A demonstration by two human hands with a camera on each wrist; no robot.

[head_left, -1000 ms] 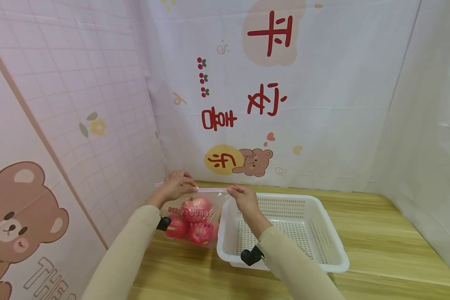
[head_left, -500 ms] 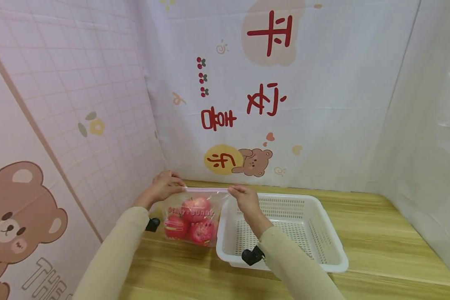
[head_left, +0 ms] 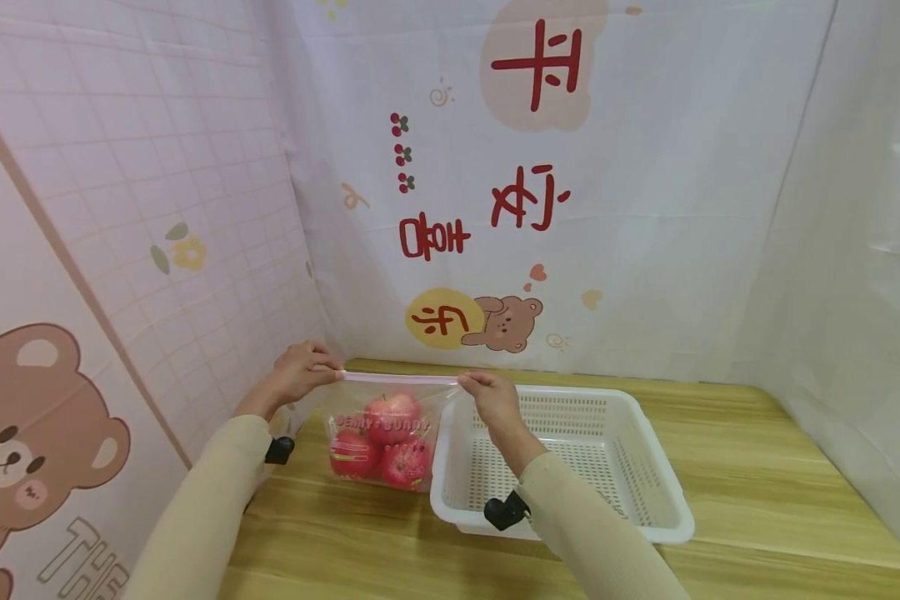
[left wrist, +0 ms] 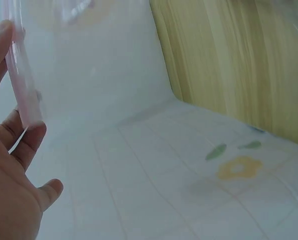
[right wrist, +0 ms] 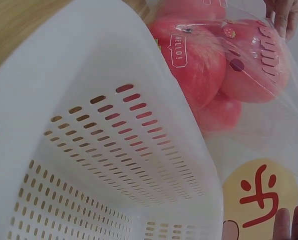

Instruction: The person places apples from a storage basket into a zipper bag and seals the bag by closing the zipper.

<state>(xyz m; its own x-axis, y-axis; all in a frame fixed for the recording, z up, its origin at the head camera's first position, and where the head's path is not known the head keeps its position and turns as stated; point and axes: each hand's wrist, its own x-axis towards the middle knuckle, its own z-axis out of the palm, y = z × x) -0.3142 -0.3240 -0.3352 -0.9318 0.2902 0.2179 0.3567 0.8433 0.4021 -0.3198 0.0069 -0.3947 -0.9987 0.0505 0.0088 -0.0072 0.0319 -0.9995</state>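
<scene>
A clear zip-top bag [head_left: 356,400] with printed lettering and a pink top strip [head_left: 401,379] sits on the wooden table. Several red apples [head_left: 393,417] fill its lower part. At the strip's left end, my left hand [head_left: 297,375] pinches the edge. The left wrist view shows fingertips [left wrist: 35,132] of that hand against the strip. My right hand [head_left: 492,402] pinches the top corner at the right, beside the basket. In the right wrist view the apples [right wrist: 196,65] show through the plastic, close to the basket wall.
A white perforated plastic basket [head_left: 663,467] stands right of the bag, with nothing inside it. Printed cloth walls [head_left: 645,250] enclose the back and sides of the wooden table [head_left: 757,500].
My left hand has slid left along the pink strip, from near its middle to its left end, baring more of the strip. The right hand keeps its hold at the right corner.
</scene>
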